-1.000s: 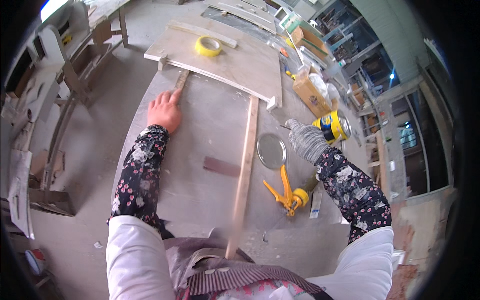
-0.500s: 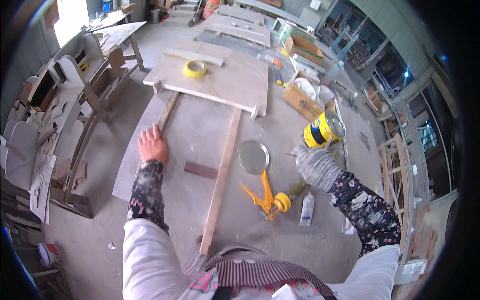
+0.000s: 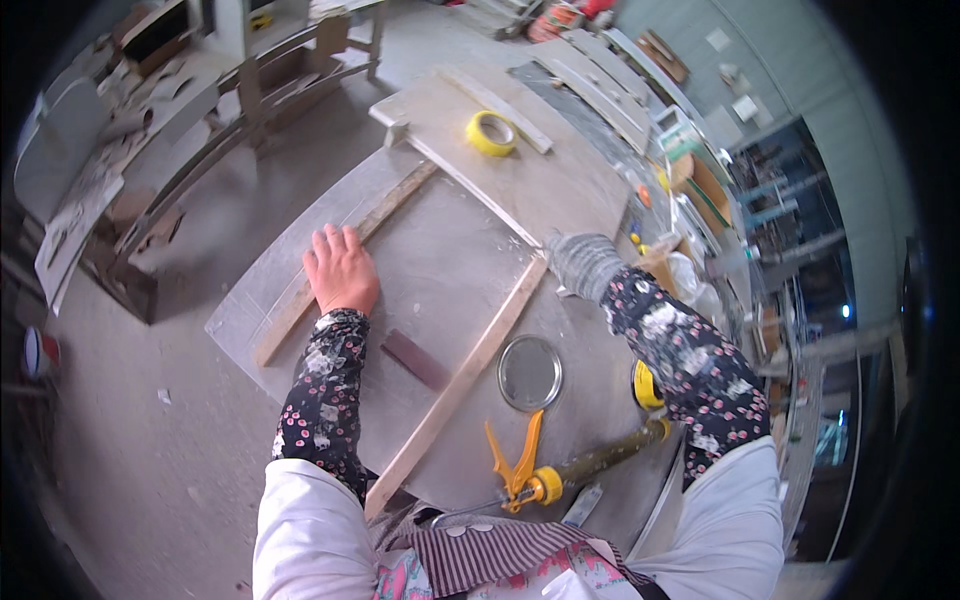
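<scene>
My bare left hand (image 3: 341,272) lies with fingers stretched beside and partly over a wooden strip (image 3: 285,330) on the grey work table (image 3: 445,245). My right hand (image 3: 585,267), in a grey knit glove, is closed at the far end of a second wooden strip (image 3: 470,360), by the corner of a pale panel (image 3: 560,185). What its fingers hold, if anything, I cannot make out. Between the strips lies a brown-red block (image 3: 414,360). Right of the second strip are a round metal lid (image 3: 530,373) and a caulking gun (image 3: 540,485) with yellow handles.
A roll of yellow tape (image 3: 491,133) and a pale batten (image 3: 497,110) lie on the panel. A yellow can (image 3: 647,385) is mostly hidden behind my right forearm. Cardboard boxes (image 3: 700,190) stand at the far right. A cluttered bench (image 3: 180,130) stands at the left.
My right hand has moved away from the yellow can, leftward and farther, to the second strip's far end. My left hand stays by its strip. The whole view has turned and shifted.
</scene>
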A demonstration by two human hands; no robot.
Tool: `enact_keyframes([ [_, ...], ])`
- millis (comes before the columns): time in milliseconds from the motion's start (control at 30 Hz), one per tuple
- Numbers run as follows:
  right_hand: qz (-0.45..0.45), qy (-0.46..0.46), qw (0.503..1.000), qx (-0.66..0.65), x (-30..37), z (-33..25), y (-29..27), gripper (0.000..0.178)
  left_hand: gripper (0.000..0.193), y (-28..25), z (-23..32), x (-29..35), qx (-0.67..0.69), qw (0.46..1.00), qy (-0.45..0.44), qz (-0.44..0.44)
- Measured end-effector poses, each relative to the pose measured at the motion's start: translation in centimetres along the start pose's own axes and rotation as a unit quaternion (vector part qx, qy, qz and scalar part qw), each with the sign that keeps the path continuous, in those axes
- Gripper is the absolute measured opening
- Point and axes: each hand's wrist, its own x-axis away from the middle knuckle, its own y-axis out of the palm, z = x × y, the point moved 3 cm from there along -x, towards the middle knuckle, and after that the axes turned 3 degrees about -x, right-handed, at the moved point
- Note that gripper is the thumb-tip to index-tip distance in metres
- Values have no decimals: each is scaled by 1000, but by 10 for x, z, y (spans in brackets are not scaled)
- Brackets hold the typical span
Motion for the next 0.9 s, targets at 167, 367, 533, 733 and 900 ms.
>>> enact_keyframes([
  [167,36,-43,998,38,-96,2,23,22,39,-2,0,0,-19,999,-1,47],
  [367,121,-129,969,171,-116,-4,26,14,37,-4,-2,3,-7,997,0,80],
  [533,38,-105,974,196,-85,-1,39,14,38,2,-4,5,0,997,6,75],
  [733,-72,-49,977,194,-85,-8,35,14,40,5,-5,4,-15,998,-10,55],
  [900,54,-67,981,171,-109,-18,20,18,40,4,-5,4,-11,998,-6,57],
])
